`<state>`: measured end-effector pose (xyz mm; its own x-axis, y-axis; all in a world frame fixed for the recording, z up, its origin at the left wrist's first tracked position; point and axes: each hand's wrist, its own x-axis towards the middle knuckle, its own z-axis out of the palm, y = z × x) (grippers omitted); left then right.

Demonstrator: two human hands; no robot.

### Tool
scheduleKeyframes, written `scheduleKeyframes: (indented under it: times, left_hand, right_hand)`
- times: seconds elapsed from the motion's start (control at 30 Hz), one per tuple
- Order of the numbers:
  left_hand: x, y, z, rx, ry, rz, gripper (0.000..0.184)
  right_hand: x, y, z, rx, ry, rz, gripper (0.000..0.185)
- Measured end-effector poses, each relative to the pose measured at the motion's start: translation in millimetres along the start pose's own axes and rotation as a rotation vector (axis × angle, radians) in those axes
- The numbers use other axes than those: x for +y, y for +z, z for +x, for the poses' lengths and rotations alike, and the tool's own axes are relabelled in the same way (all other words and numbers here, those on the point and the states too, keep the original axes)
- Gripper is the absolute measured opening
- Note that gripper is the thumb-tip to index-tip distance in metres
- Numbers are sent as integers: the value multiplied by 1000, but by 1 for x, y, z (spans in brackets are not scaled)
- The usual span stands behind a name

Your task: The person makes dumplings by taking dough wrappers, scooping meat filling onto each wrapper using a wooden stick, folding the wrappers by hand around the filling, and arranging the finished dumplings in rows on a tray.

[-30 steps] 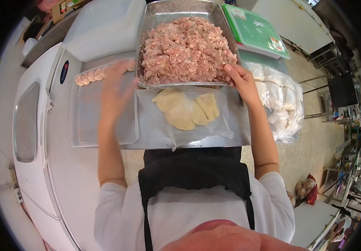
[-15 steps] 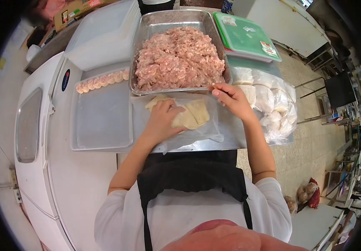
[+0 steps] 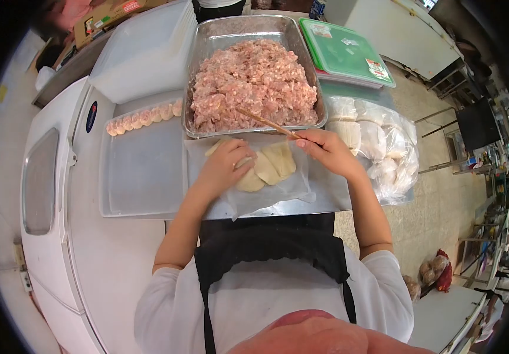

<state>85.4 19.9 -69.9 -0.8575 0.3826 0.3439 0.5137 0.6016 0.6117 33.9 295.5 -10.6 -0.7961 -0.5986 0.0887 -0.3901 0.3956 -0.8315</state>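
My right hand grips a thin wooden stick, whose far end rests in the ground meat over the near rim of the metal tray. On a clear plastic sheet in front of the tray lie pale yellow dough wrappers, spread and overlapping. My left hand is over their left side, its fingers curled around a pale wrapper edge that shows between them. The palm side is hidden. To the left, a row of small filled dumplings lines the back of a flat plastic tray.
Stacked translucent trays stand back left. Green-lidded containers stand back right, with a bag of round wrapper stacks before them. A white freezer is under the left side. A person's legs show beyond the tray.
My right hand has turned so that the stick now reaches left into the meat. My left hand has drawn slightly left, uncovering more of the wrappers.
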Motion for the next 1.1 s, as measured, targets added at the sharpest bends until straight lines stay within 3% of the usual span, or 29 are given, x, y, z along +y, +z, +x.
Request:
scheduleKeyframes:
  times: [0.23, 0.33, 0.43, 0.63, 0.93, 1.1]
  left_hand:
    - [13, -6, 1, 42, -53, -113, 32]
    - [13, -6, -4, 61, -105, 4, 41]
    - [-3, 0, -11, 47, -49, 52, 36]
    - [-16, 9, -10, 101, -203, -158, 23]
    - [19, -13, -16, 4, -49, 99, 52]
    - [-8, 1, -18, 33, -128, -60, 33]
  right_hand:
    - [8, 1, 4, -5, -59, -32, 29]
    - [7, 2, 6, -12, -82, -38, 29]
    - [9, 2, 8, -21, -85, -37, 30]
    - [13, 7, 10, -33, -80, -38, 30]
    - [24, 22, -6, -99, -44, 65, 30]
    - [17, 50, -10, -188, -36, 58, 28]
